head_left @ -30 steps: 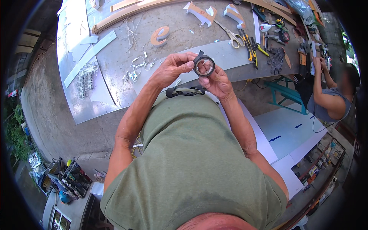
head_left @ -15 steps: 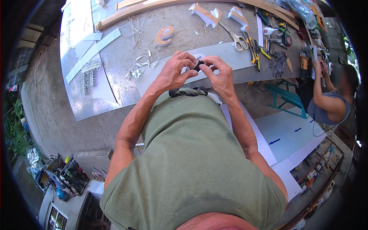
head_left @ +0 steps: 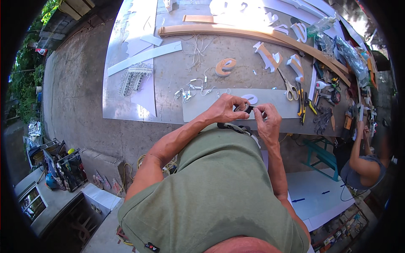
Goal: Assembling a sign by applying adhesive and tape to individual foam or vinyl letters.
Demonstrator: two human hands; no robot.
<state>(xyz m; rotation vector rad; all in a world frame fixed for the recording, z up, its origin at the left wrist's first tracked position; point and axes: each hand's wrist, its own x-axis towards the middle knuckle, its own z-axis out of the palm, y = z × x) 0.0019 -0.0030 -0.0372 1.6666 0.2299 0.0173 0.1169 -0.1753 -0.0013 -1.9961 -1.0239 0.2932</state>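
Observation:
At the near edge of the table, my left hand [head_left: 228, 109] is closed round a small roll of black tape [head_left: 249, 109], its ring partly hidden by the fingers. My right hand [head_left: 268, 117] pinches the tape's dark end beside the roll, thumb against fingers. Just beyond the hands lies a white oval letter piece [head_left: 249, 99] on a long pale sheet [head_left: 198, 110]. White light modules on wires [head_left: 189, 90] are strewn left of it. Farther back is a letter e with a tan face [head_left: 225, 67].
To the right lie scissors [head_left: 290, 90], a yellow-handled cutter [head_left: 301, 103] and a dark glove [head_left: 323, 120]. Long tan strips [head_left: 219, 29] cross the back of the table. Another person [head_left: 363, 168] works at the far right, near a teal stool [head_left: 316, 152].
The view has shifted left, so the table sits farther right and lower. My hands have drawn slightly apart, and the tape's ring now shows in my left hand.

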